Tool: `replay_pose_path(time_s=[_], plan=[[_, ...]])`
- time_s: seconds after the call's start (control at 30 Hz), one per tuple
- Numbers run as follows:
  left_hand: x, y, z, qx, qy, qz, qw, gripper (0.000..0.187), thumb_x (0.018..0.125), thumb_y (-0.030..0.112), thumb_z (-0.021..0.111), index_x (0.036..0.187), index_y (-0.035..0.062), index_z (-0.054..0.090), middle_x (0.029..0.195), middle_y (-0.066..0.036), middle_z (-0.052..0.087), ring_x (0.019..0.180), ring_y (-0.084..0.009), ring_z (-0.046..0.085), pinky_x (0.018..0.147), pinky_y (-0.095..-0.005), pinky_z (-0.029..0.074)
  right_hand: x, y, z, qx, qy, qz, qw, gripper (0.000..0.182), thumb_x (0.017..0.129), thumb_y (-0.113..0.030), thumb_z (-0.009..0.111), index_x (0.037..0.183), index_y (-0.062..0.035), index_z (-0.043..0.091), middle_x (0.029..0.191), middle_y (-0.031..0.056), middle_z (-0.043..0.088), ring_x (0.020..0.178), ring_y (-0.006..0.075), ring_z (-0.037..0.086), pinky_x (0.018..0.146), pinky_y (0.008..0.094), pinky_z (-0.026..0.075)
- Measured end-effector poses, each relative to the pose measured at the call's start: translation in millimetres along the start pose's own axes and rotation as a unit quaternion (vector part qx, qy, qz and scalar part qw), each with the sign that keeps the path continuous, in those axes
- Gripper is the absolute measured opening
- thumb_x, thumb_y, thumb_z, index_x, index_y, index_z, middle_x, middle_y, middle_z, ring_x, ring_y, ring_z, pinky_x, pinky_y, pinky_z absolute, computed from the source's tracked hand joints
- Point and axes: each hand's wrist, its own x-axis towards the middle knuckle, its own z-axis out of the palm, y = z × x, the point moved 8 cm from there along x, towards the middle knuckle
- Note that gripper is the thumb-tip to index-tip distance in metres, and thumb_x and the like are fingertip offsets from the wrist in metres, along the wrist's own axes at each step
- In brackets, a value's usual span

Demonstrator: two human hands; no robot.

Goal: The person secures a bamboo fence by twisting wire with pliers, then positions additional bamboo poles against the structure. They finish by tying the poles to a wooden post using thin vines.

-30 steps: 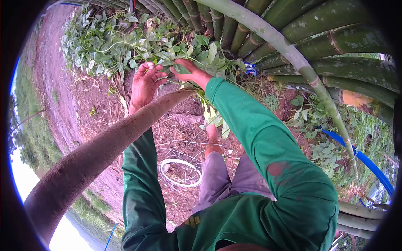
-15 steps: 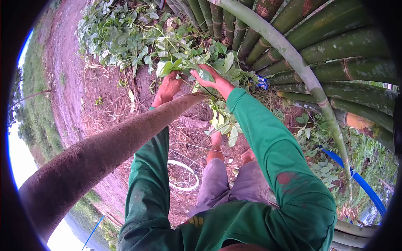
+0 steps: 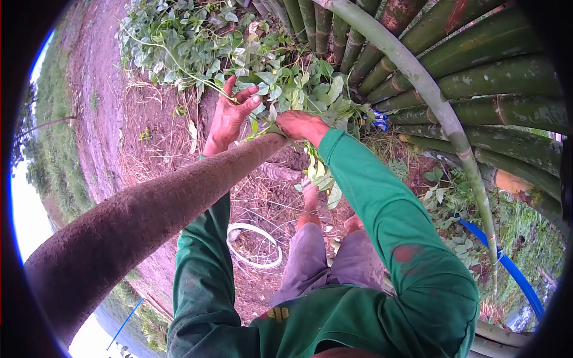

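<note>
A tangle of leafy green vine hangs in front of me, above the tip of a rough brown trunk. My left hand is raised with its fingers spread, the fingertips touching vine stems and leaves. My right hand is closed around a bunch of the vine, whose leaves trail down below my wrist. Both arms are in green sleeves.
Thick bamboo culms fan across the top right. A white hose ring lies on the straw-strewn ground by my bare feet. A blue pipe runs at the right. More vine covers the ground at upper left.
My left hand has risen and opened its fingers against the vine. My right hand has drawn down and closed on the bunch of leaves.
</note>
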Motion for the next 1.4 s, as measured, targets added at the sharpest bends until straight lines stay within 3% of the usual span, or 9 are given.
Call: replay_pose_path(time_s=[0.2,0.3,0.37,0.5,0.73,0.87,1.13,1.27,1.4], plan=[[-57,-74,-63,-0.167,0.183,0.077,0.966,0.025,0.103,0.028,0.055,0.105,0.0027,0.057,0.07,-0.003,0.049,0.066,-0.0183,0.053,0.067,-0.035,0.05,11,29,12,0.101,0.039,-0.029,0.994,0.039,0.085,-0.006,0.051,0.122,-0.0049,0.06,0.115,0.0195,0.063,0.11,0.0356,0.061,0.094,0.0439,0.049],[-136,-88,-65,0.383,0.203,0.168,0.886,0.025,0.103,0.025,0.054,0.11,0.0012,0.06,0.092,-0.011,0.063,0.088,-0.0207,0.063,0.08,-0.0359,0.054,-24,40,6,0.149,0.196,-0.073,0.967,0.05,0.082,-0.002,0.055,0.132,-0.0047,0.057,0.122,0.0184,0.061,0.109,0.0345,0.062,0.096,0.041,0.049],[-174,-133,-42,-0.023,0.197,0.061,0.978,0.025,0.099,0.019,0.061,0.115,-0.0005,0.063,0.119,-0.017,0.065,0.113,-0.0236,0.062,0.099,-0.0342,0.05,-87,16,-7,0.141,0.275,-0.105,0.945,0.052,0.081,-0.002,0.058,0.133,-0.0034,0.056,0.125,0.0182,0.06,0.109,0.034,0.062,0.097,0.0399,0.05],[-205,-73,63,0.272,0.126,0.193,0.934,0.033,0.089,0.012,0.069,0.12,0.0004,0.062,0.122,-0.021,0.063,0.119,-0.0339,0.06,0.102,-0.0415,0.047,-146,-40,17,0.306,0.137,-0.132,0.933,0.054,0.077,-0.002,0.061,0.131,-0.009,0.059,0.128,0.0151,0.059,0.114,0.0338,0.059,0.1,0.0429,0.047],[-160,6,134,0.44,-0.078,0.196,0.873,0.036,0.08,0.004,0.062,0.116,0.0015,0.058,0.107,-0.024,0.063,0.099,-0.0408,0.063,0.078,-0.0474,0.052,-216,-70,-32,0.129,0.337,-0.25,0.898,0.061,0.072,0.0,0.067,0.13,-0.0197,0.063,0.136,0.0093,0.054,0.123,0.0283,0.053,0.104,0.0463,0.04],[-126,53,148,0.441,-0.043,0.205,0.873,0.014,0.083,0.005,0.063,0.095,0.0004,0.064,0.083,-0.023,0.066,0.082,-0.0413,0.066,0.068,-0.0466,0.051,-226,-29,-59,0.336,0.478,-0.209,0.784,0.05,0.076,0.002,0.068,0.125,-0.0088,0.065,0.128,0.015,0.057,0.098,0.0253,0.061,0.085,0.0375,0.053],[-28,121,146,0.54,0.099,0.168,0.818,0.021,0.08,0.014,0.073,0.092,-0.0014,0.066,0.072,-0.023,0.066,0.069,-0.0406,0.067,0.066,-0.0467,0.053,-102,-41,-25,0.518,0.311,-0.067,0.794,0.016,0.093,-0.005,0.051,0.095,0.0008,0.066,0.081,0.0078,0.068,0.062,0.0103,0.056,0.059,0.026,0.049],[-138,202,171,0.564,0.27,0.439,0.646,0.026,0.079,0.017,0.076,0.098,-0.0006,0.07,0.085,-0.017,0.071,0.082,-0.0356,0.069,0.077,-0.0401,0.054,-16,-42,-39,0.59,0.259,-0.237,0.727,0.019,0.091,-0.01,0.052,0.088,-0.0016,0.068,0.082,0.0123,0.071,0.071,0.0187,0.066,0.065,0.033,0.052],[-211,86,69,0.388,0.136,0.062,0.909,0.041,0.092,0.022,0.067,0.125,-0.0009,0.058,0.113,-0.017,0.066,0.104,-0.0262,0.063,0.083,-0.035,0.053,-46,-96,-84,0.336,0.184,-0.216,0.898,0.035,0.086,-0.018,0.057,0.116,-0.007,0.071,0.093,0.0126,0.074,0.08,0.0188,0.067,0.077,0.0327,0.053]])
